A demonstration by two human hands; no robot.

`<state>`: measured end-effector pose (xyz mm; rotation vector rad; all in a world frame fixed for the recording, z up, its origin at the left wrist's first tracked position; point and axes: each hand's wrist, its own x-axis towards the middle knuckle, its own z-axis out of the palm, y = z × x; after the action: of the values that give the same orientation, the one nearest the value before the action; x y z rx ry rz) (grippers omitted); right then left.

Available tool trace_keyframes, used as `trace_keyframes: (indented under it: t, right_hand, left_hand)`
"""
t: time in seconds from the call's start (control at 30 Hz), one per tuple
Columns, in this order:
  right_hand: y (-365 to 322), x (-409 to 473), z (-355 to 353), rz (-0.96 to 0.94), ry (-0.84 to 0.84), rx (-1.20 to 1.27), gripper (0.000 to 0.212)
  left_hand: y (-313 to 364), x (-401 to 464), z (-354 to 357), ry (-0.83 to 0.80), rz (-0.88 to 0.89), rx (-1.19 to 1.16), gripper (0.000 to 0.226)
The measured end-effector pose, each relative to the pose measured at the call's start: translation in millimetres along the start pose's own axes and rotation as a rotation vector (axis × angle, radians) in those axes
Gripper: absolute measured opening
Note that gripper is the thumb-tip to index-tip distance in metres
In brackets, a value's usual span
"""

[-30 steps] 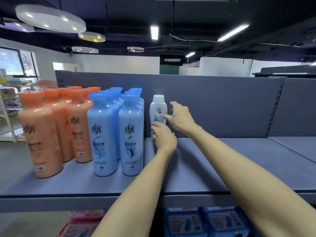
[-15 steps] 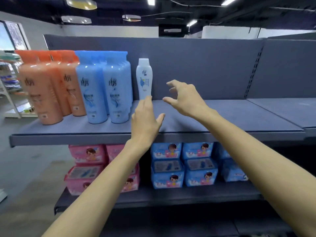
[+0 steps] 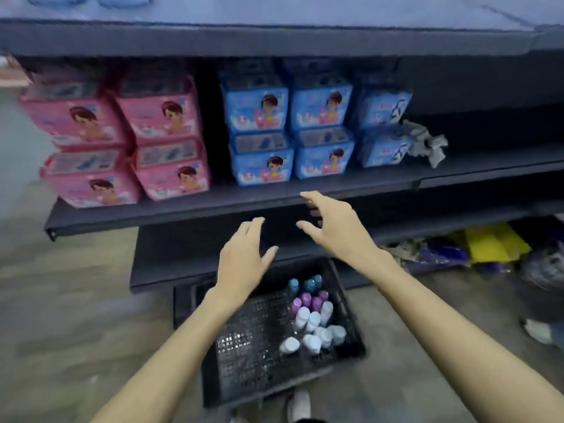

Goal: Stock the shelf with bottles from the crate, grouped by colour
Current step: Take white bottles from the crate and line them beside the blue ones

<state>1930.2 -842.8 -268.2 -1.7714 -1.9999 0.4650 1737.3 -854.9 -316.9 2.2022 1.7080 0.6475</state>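
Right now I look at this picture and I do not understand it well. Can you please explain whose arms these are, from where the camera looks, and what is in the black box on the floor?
There is no machine here. The arms belong to a person who wears a wide-angle camera on the head, so you look down past their arms.

Both the left hand and the right hand are open and hold nothing. They hang above a black crate that stands on the floor.

In the crate's right part stand small bottles, seen from above: white bottles, purple bottles and blue bottles.

Behind the hands is a dark shelf. It carries pink packs at the left and blue packs beside them.
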Motion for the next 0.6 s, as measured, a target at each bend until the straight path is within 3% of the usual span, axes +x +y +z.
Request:
trace_keyframes:
  t: [0.23, 0.5, 0.6]
  right_hand:
    - [111, -70, 134, 0.250, -0.320, -0.023, 0.054]
    - [193, -128, 300, 0.225, -0.698, -0.109, 0.048]
    - [214, -136, 360, 0.165, -0.782, -0.155, 0.047]
  left_hand:
    - [-41, -83, 146, -0.351, -0.169, -0.004, 0.058]
    - [-112, -135, 288, -0.570, -0.448, -0.037, 0.056]
    - [-135, -148, 331, -0.643, -0.460, 0.010, 0.069]
